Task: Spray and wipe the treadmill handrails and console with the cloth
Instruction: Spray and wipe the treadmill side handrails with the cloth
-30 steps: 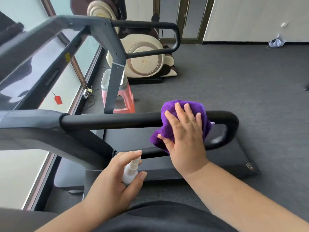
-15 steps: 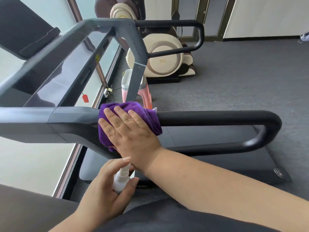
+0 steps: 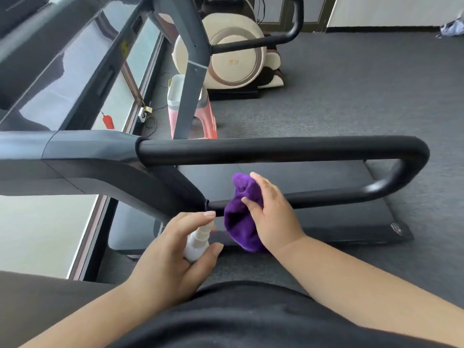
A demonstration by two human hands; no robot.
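Two hands are busy at the near rail. The bunched purple microfibre cloth point(image 3: 241, 217) sits under the right hand point(image 3: 270, 217), whose fingers curl round it and press it against the thin lower black bar point(image 3: 334, 198) of the handrail loop; a good part of the cloth hangs loose below the palm. Just left of that hand, the left hand point(image 3: 173, 249) is wrapped round a small white plastic spray bottle point(image 3: 198, 241), forefinger lying over the pump head.

Risks, as I judge them: the nozzle looks aimed towards the cloth hand, so a press now could wet the knuckles rather than the rail, or mist past the bar onto the dark treadmill belt point(image 3: 301, 172) beyond the fingers and leave it slick. The dangling fold could slip free if the grip eases, or drag along the deck. Above the right hand, the thick padded black upper handrail point(image 3: 276, 149) curves round at its far end, where a quick stroke may skip the bend. Further up and left, the glossy dark console panel point(image 3: 50, 79) would streak if soaked directly.
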